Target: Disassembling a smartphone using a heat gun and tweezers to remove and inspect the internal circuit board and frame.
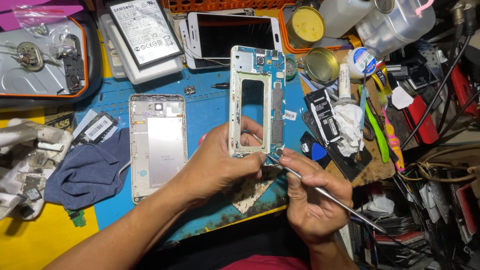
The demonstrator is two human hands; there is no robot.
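Two bare hands are seen over a blue work mat, and between them a phone mid-frame with its blue circuit board is held upright. The frame's lower end is pinched by the left hand, thumb on the near face and fingers curled behind, so that the frame rises above the hand toward the top of the view. A thin metal tool is gripped pen-fashion by the right hand, which is closed around the shaft just to the right of and slightly below the frame; the tool's tip is brought against the frame's lower right corner, close to the left thumb. The two hands are nearly touching at that corner. A silver phone back housing is laid flat on the mat to the left of the left forearm, well apart from the held frame, and a dark blue cloth is bunched beside it. A white phone is set face up behind the frame, and a flat battery is propped to its left. Pink and green toothbrushes are left at the right, near a crumpled white tissue.
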